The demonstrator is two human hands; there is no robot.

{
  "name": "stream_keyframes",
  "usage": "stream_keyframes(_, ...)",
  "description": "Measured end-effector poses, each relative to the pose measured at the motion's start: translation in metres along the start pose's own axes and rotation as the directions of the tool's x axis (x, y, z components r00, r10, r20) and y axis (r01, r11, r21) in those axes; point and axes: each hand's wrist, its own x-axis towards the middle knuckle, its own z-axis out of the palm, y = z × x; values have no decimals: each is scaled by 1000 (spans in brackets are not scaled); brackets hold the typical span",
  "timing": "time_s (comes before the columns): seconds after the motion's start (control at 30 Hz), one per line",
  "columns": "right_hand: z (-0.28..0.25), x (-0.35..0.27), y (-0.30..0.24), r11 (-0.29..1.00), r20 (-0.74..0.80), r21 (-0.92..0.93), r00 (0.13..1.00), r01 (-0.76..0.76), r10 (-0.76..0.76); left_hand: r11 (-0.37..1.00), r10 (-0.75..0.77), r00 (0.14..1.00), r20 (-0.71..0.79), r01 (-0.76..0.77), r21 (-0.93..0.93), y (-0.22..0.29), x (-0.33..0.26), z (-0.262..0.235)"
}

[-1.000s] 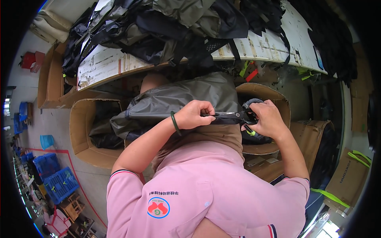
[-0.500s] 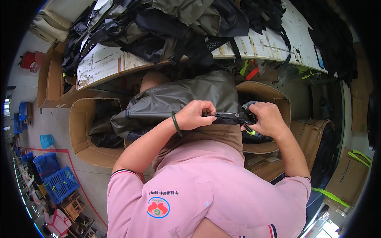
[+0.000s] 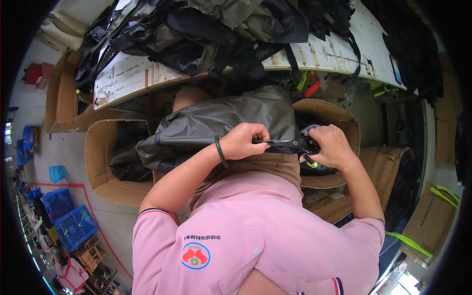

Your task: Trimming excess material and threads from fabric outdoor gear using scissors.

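A pair of scissors (image 3: 294, 143) is in my right hand (image 3: 332, 146), its fingers wrapped round the dark handles. The blades point left toward my left hand (image 3: 246, 140), whose thumb and fingertips are closed in a pinch near the tips. What the pinch holds is too small to make out. A shiny olive-grey coated fabric piece (image 3: 221, 118) drapes over my lap behind the hands. Black material lies just under the blades. Its left end hangs into a cardboard box.
A white worktable (image 3: 132, 81) ahead bears a heap of dark bags with straps (image 3: 206, 34). Open cardboard boxes stand at my left (image 3: 105, 184) and right (image 3: 351, 128). Blue crates (image 3: 76, 228) sit on the floor farther left. Flattened cardboard (image 3: 383, 172) is at the right.
Almost nothing differs. The scissors and both hands keep nearly the same place, with only a slight shift of the fingers and the fabric.
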Motion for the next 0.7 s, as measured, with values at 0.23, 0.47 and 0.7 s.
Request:
stream_keyframes(0.23,6,-2,4,999,25,-26,999,-20,21,1000,-7,1000,-7,7,-25,1,-1,-1)
stream_keyframes(0.47,13,-1,6,998,19,28,998,-61,61,1000,-4,998,-68,4,-1,-1,-6,-1)
stream_keyframes(0.7,19,-5,8,965,-73,128,968,-229,239,711,386,911,-147,-192,677,1,-38,5)
